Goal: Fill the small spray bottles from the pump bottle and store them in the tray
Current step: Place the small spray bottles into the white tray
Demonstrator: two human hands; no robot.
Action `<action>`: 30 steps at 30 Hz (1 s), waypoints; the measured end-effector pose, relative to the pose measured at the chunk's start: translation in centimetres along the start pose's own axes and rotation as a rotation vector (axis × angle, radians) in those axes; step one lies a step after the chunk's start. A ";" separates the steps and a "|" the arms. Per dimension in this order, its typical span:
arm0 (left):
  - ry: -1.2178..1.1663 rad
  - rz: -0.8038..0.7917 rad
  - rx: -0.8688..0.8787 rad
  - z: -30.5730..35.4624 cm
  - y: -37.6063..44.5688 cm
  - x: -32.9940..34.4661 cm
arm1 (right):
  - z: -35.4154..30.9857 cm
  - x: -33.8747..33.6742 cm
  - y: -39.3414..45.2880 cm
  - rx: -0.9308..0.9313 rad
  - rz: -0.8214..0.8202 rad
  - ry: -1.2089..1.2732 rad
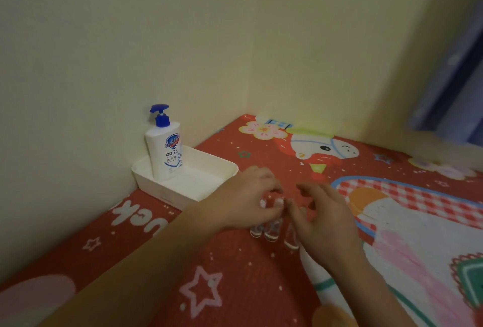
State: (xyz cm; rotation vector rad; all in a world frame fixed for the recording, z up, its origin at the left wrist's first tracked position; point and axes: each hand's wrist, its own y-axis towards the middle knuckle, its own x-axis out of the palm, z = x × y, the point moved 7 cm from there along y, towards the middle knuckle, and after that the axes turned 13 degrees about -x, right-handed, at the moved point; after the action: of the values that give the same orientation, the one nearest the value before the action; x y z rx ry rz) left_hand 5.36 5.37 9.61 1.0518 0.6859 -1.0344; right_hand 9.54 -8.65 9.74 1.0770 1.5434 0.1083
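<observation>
Three small clear spray bottles stand upright in a row on the red sheet: one (256, 231), a second (271, 234) and a third (291, 241). My left hand (243, 198) curls over the two left bottles, their white caps showing between fingers and thumb; a firm grip is unclear. My right hand (326, 219) hovers with spread fingers over the third bottle, hiding its top. The white pump bottle (166, 151) with a blue pump stands in the left end of the white tray (222, 172), up-left of my hands.
The tray sits in the corner where two cream walls meet, on a bed covered by a red cartoon-print sheet (235, 287). A blue curtain (454, 86) hangs at the upper right. An orange blurred object (332, 316) lies at the bottom edge.
</observation>
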 end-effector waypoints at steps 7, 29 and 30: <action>0.056 -0.138 -0.048 0.5 0.5 1.8 | 0.8 0.3 -1.2 -0.073 -0.200 0.023; -0.231 0.305 -0.409 -7.2 1.6 -13.1 | -5.9 -0.6 11.0 -0.225 0.060 0.171; -0.217 0.316 -0.429 -8.2 1.6 -13.3 | -6.3 0.6 11.7 -0.237 0.041 0.175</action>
State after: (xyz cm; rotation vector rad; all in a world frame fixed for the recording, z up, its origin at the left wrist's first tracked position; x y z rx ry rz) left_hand 1.83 17.80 18.55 0.6362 0.5128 -0.6742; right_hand 10.94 1.45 18.32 0.9290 1.6182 0.4131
